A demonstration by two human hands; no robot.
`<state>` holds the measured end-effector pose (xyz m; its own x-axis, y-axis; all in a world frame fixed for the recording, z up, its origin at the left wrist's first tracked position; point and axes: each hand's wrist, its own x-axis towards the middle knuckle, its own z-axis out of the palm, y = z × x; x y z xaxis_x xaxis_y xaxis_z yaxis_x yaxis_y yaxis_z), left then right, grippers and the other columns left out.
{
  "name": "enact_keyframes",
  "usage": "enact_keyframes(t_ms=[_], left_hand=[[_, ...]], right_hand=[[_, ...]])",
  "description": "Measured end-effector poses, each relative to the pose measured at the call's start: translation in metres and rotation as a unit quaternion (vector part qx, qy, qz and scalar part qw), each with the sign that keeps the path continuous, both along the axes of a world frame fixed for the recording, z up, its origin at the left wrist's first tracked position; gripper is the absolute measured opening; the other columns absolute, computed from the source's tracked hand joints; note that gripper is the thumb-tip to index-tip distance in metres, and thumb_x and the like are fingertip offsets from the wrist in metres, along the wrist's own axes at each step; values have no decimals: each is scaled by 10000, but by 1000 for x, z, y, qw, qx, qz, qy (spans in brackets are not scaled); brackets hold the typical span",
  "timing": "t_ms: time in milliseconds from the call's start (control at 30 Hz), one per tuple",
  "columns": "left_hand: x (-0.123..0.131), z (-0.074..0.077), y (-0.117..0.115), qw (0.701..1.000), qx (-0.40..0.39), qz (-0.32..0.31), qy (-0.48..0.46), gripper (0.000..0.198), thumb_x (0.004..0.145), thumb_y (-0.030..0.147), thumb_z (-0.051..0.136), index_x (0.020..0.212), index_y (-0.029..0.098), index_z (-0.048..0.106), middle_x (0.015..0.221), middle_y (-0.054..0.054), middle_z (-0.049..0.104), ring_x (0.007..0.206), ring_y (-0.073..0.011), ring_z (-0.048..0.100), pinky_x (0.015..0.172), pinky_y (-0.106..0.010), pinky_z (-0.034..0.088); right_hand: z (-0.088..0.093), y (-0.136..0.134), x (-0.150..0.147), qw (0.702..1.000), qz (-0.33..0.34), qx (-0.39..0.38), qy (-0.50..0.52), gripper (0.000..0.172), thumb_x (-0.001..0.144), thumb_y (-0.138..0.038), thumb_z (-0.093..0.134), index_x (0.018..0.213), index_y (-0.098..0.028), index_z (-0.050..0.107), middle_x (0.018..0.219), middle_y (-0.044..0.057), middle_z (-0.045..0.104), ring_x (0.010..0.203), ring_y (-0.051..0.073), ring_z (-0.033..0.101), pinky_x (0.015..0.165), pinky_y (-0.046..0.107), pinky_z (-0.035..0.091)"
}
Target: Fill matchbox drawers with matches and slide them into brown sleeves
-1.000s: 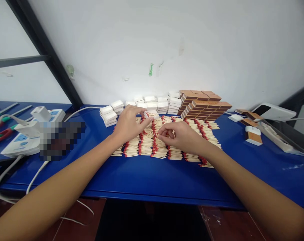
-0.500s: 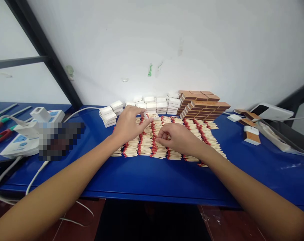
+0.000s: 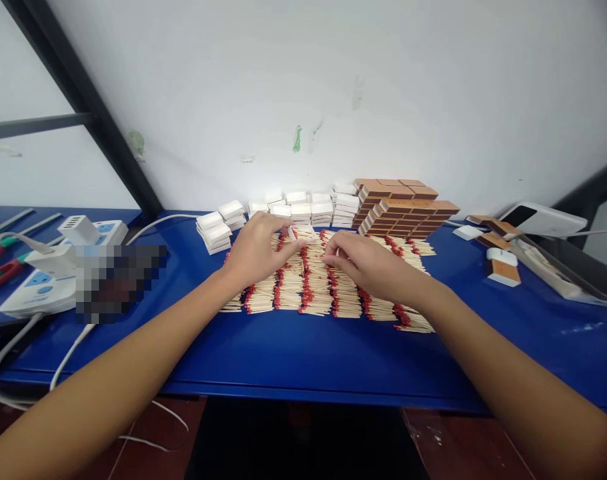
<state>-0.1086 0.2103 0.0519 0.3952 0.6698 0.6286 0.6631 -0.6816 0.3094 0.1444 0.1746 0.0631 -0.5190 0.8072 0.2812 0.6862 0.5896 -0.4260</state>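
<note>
Matches carpet the blue table — tray in left grip, white wall behind.

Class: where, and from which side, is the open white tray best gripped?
Pinch the white tray by its left wall, coming from the left as the left hand does: it lies flat, open side up, on the matches, with stacked boxes close behind.

red-tipped matches, white trays, blue table
</note>
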Motion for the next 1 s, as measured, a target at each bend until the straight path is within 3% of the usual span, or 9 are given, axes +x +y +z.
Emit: enact_keyframes(t_ms=[133,367,633,1000], left_hand=[[2,-1,-3,998,0,-58,19,366,1007,548,700,1153,221,776,1016,-79,787,1012,-275,675,911,-440,533],[9,2,-15,993,-17,-118,14,355,994,578,713,1126,257,785,980,-64,772,952,-253,670,867,-418,536],[10,0,-15,992,-30,-118,9,334,992,587,711,1107,283,789,970,-49,773,956,-254,678,861,-413,535],[11,1,-15,994,-55,-93,-34,328,971,607,733,959,286,804,995,-34,800,965,-249,720,862,-415,540]], right_hand=[[0,4,0,998,-35,52,31,167,1086,-335,499,951,-244,535,966,78,649,824,241,579,709,376,437],[-6,6,-8,985,13,170,15,111,1067,-245,530,959,-251,554,1108,129,629,1069,312,540,955,496,471],[-5,2,-5,988,32,147,44,45,1070,-286,560,1035,-263,577,1119,111,649,1098,312,552,974,491,469],[5,5,5,987,-1,138,77,120,1038,-347,628,972,-257,672,1050,96,654,1029,303,608,873,460,487]])
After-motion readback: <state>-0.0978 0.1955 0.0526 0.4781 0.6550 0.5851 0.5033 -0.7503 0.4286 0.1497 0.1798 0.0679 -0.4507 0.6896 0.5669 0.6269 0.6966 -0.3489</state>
